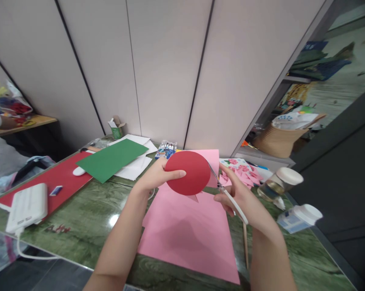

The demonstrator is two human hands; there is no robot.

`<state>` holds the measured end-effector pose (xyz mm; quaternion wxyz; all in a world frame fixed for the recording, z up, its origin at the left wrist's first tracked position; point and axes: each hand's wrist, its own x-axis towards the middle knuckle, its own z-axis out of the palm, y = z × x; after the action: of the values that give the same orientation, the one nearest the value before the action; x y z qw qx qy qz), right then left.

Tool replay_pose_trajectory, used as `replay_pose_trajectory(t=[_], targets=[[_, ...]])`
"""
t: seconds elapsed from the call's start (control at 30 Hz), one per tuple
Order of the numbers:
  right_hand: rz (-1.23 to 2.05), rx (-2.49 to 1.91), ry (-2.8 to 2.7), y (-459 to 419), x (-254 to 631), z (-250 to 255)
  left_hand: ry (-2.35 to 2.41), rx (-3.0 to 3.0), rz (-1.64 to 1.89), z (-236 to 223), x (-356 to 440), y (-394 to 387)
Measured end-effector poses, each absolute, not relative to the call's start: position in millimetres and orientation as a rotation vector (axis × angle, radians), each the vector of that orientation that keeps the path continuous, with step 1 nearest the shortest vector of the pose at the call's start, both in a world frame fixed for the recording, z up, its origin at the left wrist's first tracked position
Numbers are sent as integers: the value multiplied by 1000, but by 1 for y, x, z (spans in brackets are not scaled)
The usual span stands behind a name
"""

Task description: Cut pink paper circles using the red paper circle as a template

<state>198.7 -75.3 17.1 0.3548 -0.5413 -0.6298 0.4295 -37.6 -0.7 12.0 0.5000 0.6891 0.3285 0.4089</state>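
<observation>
My left hand pinches a round piece of red paper, its thumb flat on the front. Behind the red circle, a piece of pink paper shows at the upper right. My right hand grips white-handled scissors. Their blades meet the right edge of the red circle and the pink paper. Below both hands, a large sheet of pink paper lies on the green marbled table. The fingers behind the red circle are hidden.
Green paper lies over white sheets at the left, near red paper and a white power bank with its cable. Pink scraps, jars and a thin stick are at right. Another person's arm shows far left.
</observation>
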Motion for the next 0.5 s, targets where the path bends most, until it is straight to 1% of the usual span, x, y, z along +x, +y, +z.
replay_pose_trajectory(t=[0.37,0.5], targets=[[1126,-1400,-1667,-75,202,17,797,1648,962,12,-39,0],[1114,-1391,-1691,-74,203,17,782,1675,903,12,-38,0]])
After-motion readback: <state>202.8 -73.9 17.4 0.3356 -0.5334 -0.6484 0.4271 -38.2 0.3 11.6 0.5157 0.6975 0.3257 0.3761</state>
